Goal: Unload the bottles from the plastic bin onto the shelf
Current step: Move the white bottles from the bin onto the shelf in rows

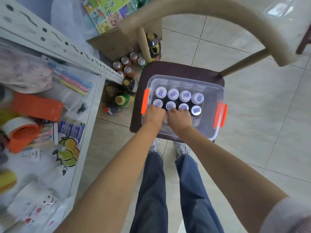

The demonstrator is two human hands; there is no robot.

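Pale floor tiles (252,91) surround a dark-seated chair (176,68) bearing a clear plastic bin (217,91) of white-capped bottles (185,96); left hand (155,113) and right hand (179,116) curl over hidden bottles, grip unclear, beside white shelf (94,101).

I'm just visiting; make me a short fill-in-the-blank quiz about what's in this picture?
1. The clear bin sits on a ____.
2. The bin's side latches are coloured ____.
3. Both hands reach into the ____.
4. The bottles have caps coloured ____.

Missing words: chair; orange; bin; white
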